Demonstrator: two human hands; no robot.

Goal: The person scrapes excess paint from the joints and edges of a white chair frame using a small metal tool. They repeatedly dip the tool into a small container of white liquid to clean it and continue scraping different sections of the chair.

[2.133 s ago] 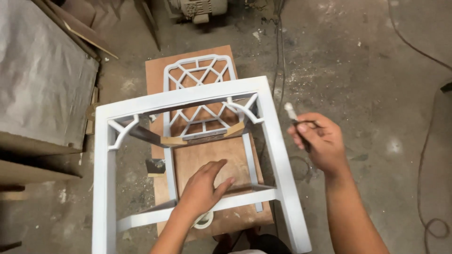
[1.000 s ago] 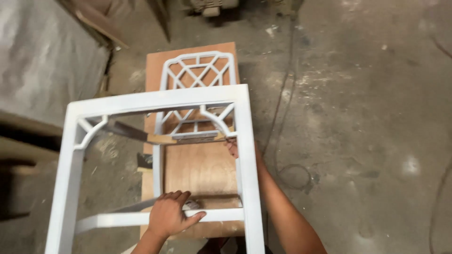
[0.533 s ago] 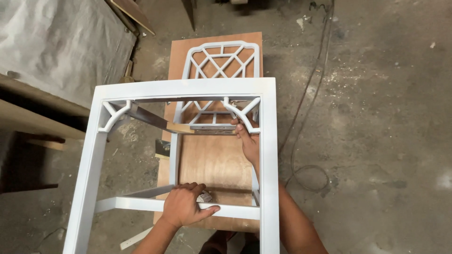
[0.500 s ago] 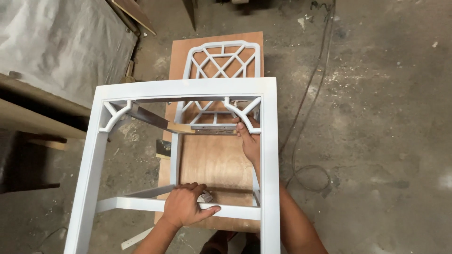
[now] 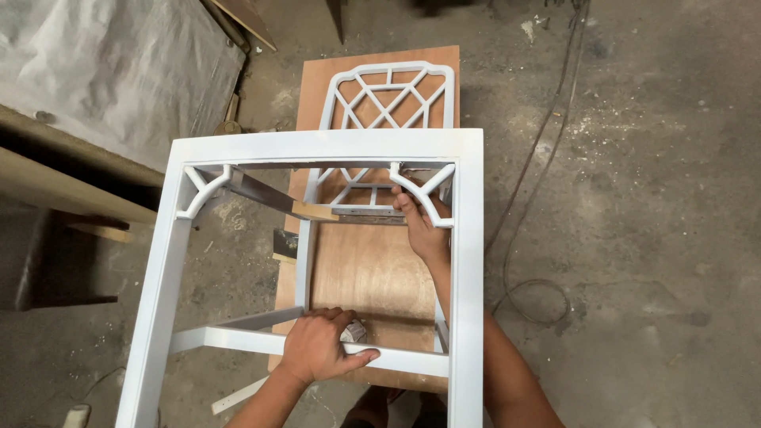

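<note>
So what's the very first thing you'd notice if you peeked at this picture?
The big white chair frame fills the middle, lying over a brown wooden board on the dusty floor. Its lattice back shows at the top. The left hand grips the lower white crossbar, and the right hand reaches up inside the frame by the curved corner bracket.

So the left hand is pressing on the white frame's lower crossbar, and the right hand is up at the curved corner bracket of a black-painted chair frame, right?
Not quite: the chair frame is painted white, not black, as the head view shows. The rest holds: the left hand presses on the lower crossbar, and the right hand is up at the curved corner bracket.
</note>
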